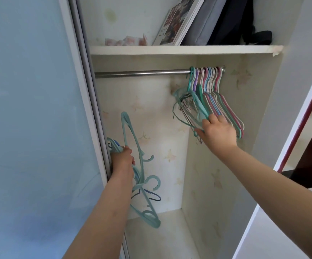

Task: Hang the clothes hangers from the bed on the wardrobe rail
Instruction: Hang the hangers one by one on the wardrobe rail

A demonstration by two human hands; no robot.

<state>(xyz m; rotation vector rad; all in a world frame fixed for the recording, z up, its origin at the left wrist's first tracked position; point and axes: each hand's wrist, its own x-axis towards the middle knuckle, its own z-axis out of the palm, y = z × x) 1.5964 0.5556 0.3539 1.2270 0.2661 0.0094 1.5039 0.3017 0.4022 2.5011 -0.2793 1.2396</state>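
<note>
A steel wardrobe rail (142, 72) runs across the open wardrobe. Several hangers (210, 85) in teal, pink, white, blue and purple hang bunched at its right end. My right hand (217, 131) reaches up to the lower ends of these hung hangers, its fingers on the wide teal hanger (200, 103). My left hand (122, 158) grips a bunch of teal hangers (132, 146) low at the left, beside the sliding door; a dark blue hanger (152, 196) hangs among them. Their hooks point right and down.
A frosted blue sliding door (35, 118) covers the left side. Above the rail, a shelf (185, 49) carries a leaning book, a grey folder, a dark bag and small packets. The wardrobe floor (162, 238) lies below. A dark red frame stands at right.
</note>
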